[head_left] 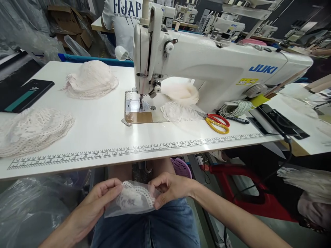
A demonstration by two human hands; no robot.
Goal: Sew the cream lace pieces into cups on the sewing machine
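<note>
Above my lap, both hands grip a small piece of white lace (133, 195) with a scalloped, eyelet edge, lying against sheer mesh fabric (116, 210). My left hand (99, 198) pinches its left end between thumb and fingers. The right end is pinched by my right hand (169, 189), whose fingers curl inward. Beyond the table edge stands a white sewing machine (207, 62), its needle and presser foot (141, 102) over the metal plate. Beside the plate rests another lace piece (178, 112), with a pale fabric cup stack (182, 93) behind it.
A lace stack (36, 129) and a pale fabric stack (91, 80) sit on the left of the white table (100, 119). Scissors (217, 123), coiled cord (235, 109) and a phone (281, 120) lie right. A printed ruler (129, 150) runs along the front edge. Another person sits at right.
</note>
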